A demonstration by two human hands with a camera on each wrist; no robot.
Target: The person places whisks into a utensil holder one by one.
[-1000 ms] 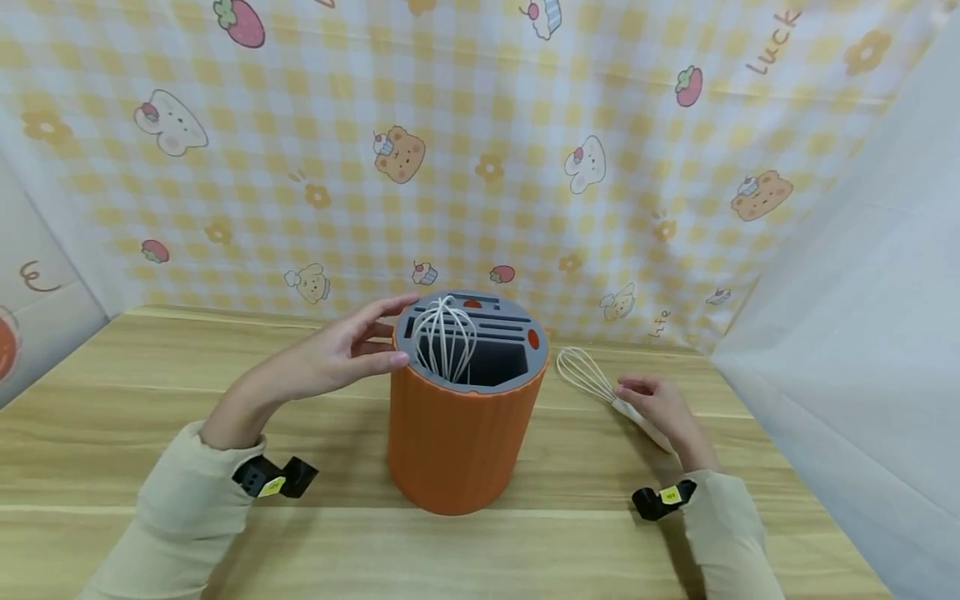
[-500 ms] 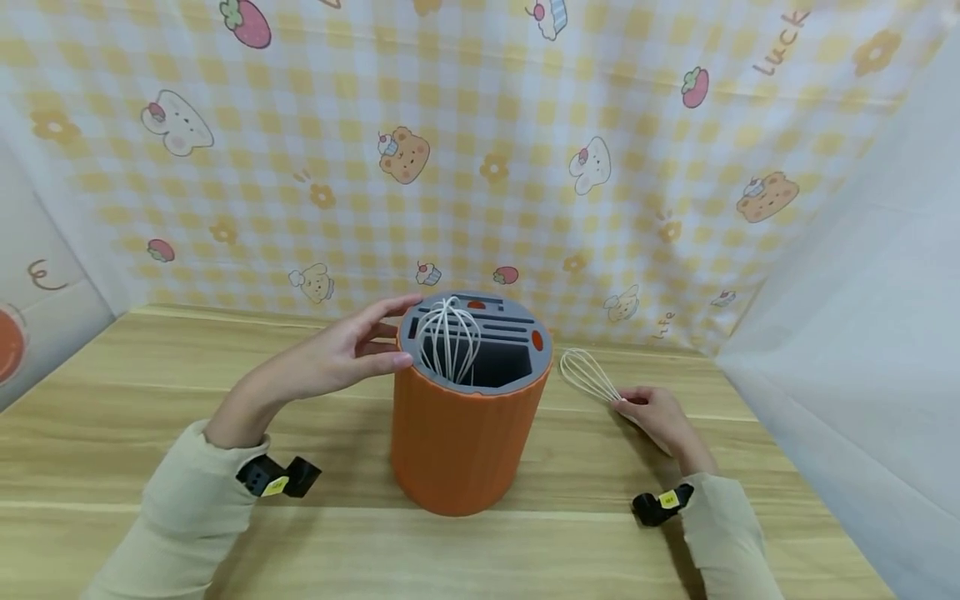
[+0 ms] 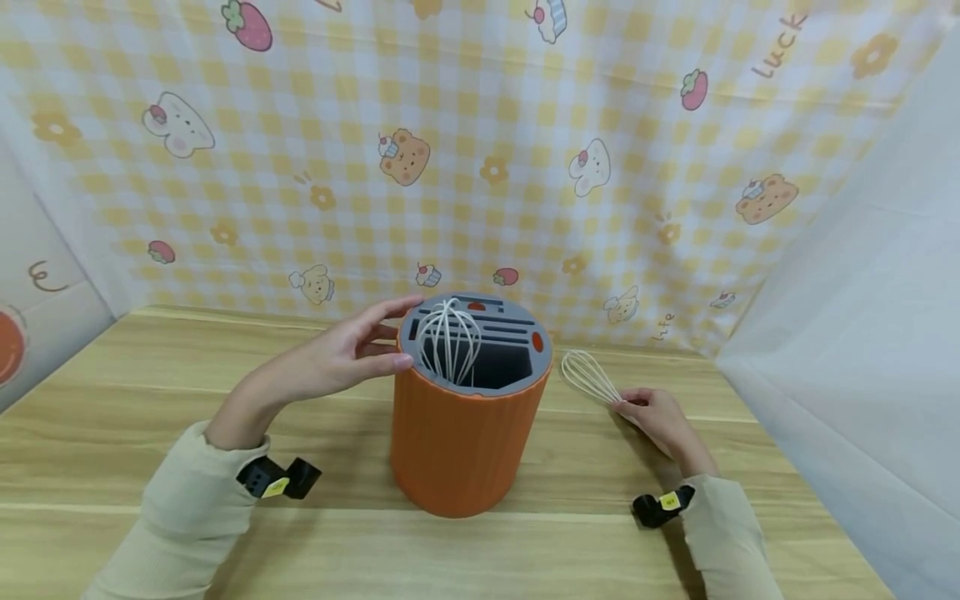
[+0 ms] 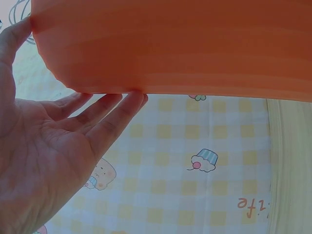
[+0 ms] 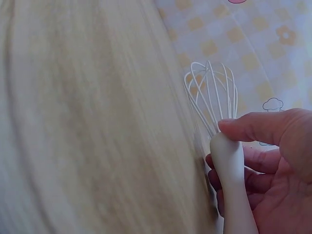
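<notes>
While the spread left hand [image 3: 347,348] probably steadies the holder [image 3: 461,454], the right hand [image 3: 660,417] pinches a whisk [image 5: 228,161] near the back edge of the desk [image 3: 337,554]. Its grip sits high — likely for control.

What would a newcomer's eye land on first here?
Probably the orange holder in the middle of the head view, with a pale whisk set wires-up in its top. Next, a second whisk to the right, in the person's right grip, then the yellow-checked cloth hanging behind.
</notes>
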